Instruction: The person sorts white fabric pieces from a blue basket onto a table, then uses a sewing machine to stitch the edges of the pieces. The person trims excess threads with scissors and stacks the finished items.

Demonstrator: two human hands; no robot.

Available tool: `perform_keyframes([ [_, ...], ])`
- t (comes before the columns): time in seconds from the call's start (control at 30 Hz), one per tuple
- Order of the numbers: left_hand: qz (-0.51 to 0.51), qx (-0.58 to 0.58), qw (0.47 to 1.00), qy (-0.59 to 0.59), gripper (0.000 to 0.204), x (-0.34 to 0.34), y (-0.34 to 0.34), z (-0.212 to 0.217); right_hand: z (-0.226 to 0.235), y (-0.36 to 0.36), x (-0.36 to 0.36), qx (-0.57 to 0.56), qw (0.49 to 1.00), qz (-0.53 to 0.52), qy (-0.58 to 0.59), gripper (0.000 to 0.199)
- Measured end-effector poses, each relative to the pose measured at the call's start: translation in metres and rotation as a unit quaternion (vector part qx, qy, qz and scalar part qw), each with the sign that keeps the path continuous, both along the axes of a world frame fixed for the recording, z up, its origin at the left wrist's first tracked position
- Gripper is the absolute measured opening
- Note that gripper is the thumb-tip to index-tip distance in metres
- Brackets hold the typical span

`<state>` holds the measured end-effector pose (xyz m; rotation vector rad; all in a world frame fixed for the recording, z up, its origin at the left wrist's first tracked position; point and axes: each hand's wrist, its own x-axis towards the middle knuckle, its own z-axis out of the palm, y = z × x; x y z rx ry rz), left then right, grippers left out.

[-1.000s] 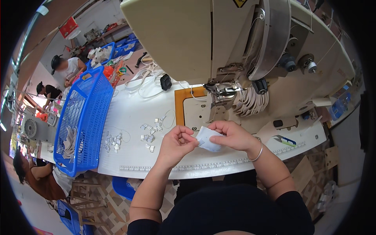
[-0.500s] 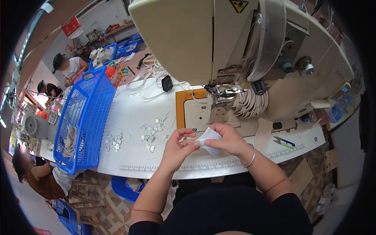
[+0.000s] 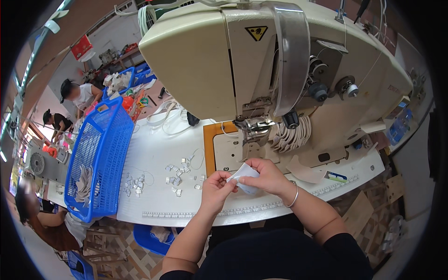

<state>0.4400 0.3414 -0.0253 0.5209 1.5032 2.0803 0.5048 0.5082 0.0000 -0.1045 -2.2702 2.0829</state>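
Note:
In front of the sewing machine [image 3: 191,65], a white folded piece of fabric [image 3: 246,171] is held up between my two hands. My left hand [image 3: 218,189] pinches its left edge with thumb and fingers. My right hand [image 3: 269,178] grips its right side, thumb on the near face and fingers behind. Whether a small label sits in the pinch is hidden by my fingertips. Several small whitish tags [image 3: 175,173] lie on the white table [image 3: 158,140] left of my left hand, with another group [image 3: 135,183] farther left.
Curved pale pieces [image 3: 294,134] are stacked beside the needle area. Thread snips [image 3: 337,177] lie at the right by a beige piece [image 3: 303,170]. A ruler strip [image 3: 177,215] runs along the front edge. A blue basket [image 3: 100,158] stands left; co-workers [image 3: 84,95] sit beyond.
My left fingers, spread before, have closed in on the fabric, and my hands are closer together. The view has shifted, showing more of the machine's top.

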Motion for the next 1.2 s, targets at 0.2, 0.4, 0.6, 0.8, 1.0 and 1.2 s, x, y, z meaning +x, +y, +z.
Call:
perform_keyframes([
  [0.2, -0.047, 0.024, 0.995, -0.085, 0.012, -0.019, 0.006, 0.026, 0.017, 0.027, 0.009, -0.046, 0.997, 0.054, 0.011, 0.030],
  [0.4, -0.146, 0.015, 0.981, -0.126, 0.011, -0.047, 0.033, 0.051, 0.033, 0.058, -0.001, -0.192, 0.959, -0.199, 0.060, 0.022],
  [0.6, -0.146, 0.016, 0.978, -0.149, 0.009, -0.064, 0.050, 0.059, 0.034, 0.073, -0.015, -0.286, 0.924, -0.138, 0.214, 0.014],
  [0.8, -0.147, -0.001, 0.977, -0.155, 0.006, -0.072, 0.060, 0.072, 0.049, 0.060, -0.006, -0.265, 0.914, -0.161, 0.262, 0.017],
  [1.0, -0.139, -0.049, 0.981, -0.128, 0.006, -0.078, 0.065, 0.085, 0.029, 0.059, -0.007, 0.181, 0.904, -0.283, 0.264, 0.015],
  [1.2, -0.133, -0.072, 0.982, -0.110, 0.013, -0.082, 0.070, 0.091, 0.025, 0.061, -0.022, 0.314, 0.868, -0.279, 0.265, 0.018],
])
